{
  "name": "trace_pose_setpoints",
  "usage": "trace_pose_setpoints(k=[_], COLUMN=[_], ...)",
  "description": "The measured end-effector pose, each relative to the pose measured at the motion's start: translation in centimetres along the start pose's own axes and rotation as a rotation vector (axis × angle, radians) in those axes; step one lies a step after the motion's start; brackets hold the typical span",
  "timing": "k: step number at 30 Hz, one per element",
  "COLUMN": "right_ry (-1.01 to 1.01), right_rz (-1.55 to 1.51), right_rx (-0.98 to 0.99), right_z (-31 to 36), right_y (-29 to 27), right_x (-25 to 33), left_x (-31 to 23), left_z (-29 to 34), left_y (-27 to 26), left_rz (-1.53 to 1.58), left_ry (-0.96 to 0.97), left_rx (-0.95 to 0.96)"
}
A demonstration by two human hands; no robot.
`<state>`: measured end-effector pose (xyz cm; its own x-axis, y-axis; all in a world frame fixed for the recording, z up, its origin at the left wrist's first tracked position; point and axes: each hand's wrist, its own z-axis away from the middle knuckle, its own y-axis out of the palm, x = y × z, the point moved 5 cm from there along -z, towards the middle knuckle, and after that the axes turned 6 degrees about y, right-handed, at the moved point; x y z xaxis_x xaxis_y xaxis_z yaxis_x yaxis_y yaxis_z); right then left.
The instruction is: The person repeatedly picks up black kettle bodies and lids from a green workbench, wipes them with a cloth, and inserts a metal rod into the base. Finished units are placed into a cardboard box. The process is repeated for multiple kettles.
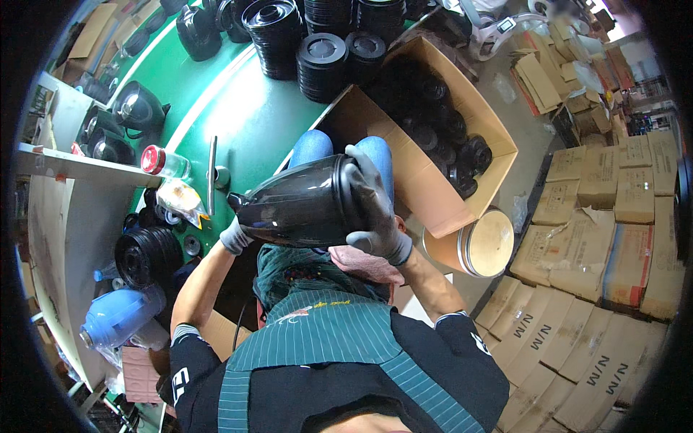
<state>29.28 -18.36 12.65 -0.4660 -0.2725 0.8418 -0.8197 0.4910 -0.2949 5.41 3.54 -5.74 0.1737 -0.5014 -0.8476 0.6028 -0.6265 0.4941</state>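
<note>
Striped green apron (310, 339) is filling the near view, and a glossy black vessel (292, 209) is lying sideways before the knees (310, 148). Its wide end is being clasped by the gloved right hand (377, 209); the left hand (234, 237) is supporting the narrow end, its grip hidden, so I cannot tell. Both ends are probably being braced for steadiness. Stacked black lids (321, 65) are standing on a green tabletop (274, 108); an open carton (404, 166) is holding dark parts (433, 133); cardboard boxes (581, 242) are lining the right.

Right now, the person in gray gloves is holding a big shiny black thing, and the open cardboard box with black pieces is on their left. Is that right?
Not quite: the head view shows the open cardboard box with black pieces on their right, not left. The person in gray gloves is holding a big shiny black thing.
</note>
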Motion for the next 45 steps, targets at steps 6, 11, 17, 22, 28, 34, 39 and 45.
trace_pose_setpoints(k=[6,11,17,22,28,34,39,45], right_ry=[0.437,0.889,0.12,0.882,0.295,0.67,0.892,0.298], right_rz=[-0.436,-0.626,-0.197,-0.484,0.093,-0.327,-0.3,-0.22], right_rx=[-0.02,0.199,0.09,0.131,0.147,0.208,0.236,0.062], right_z=[-0.5,2.1,-1.1,2.3,-0.3,-2.0,0.5,-2.3], right_y=[-0.7,-1.2,0.0,0.0,-1.1,0.9,0.1,2.4], right_x=[-2.1,-6.7,-0.1,-6.3,0.6,-2.0,-2.0,2.5], left_x=[-9.8,-15.6,-9.2,-16.4,-11.5,-15.4,-14.2,-11.9], left_z=[-0.9,0.1,-0.4,2.5,1.1,2.9,2.7,2.1], left_y=[9.5,12.4,8.0,13.8,8.4,11.4,9.9,8.9], left_rz=[-0.904,-1.09,-0.704,-1.21,-0.695,-1.051,-0.83,-0.871], left_ry=[0.465,0.783,0.366,0.985,0.371,0.899,0.658,0.675], left_rx=[0.049,0.192,0.101,0.241,0.021,0.12,0.064,0.105])
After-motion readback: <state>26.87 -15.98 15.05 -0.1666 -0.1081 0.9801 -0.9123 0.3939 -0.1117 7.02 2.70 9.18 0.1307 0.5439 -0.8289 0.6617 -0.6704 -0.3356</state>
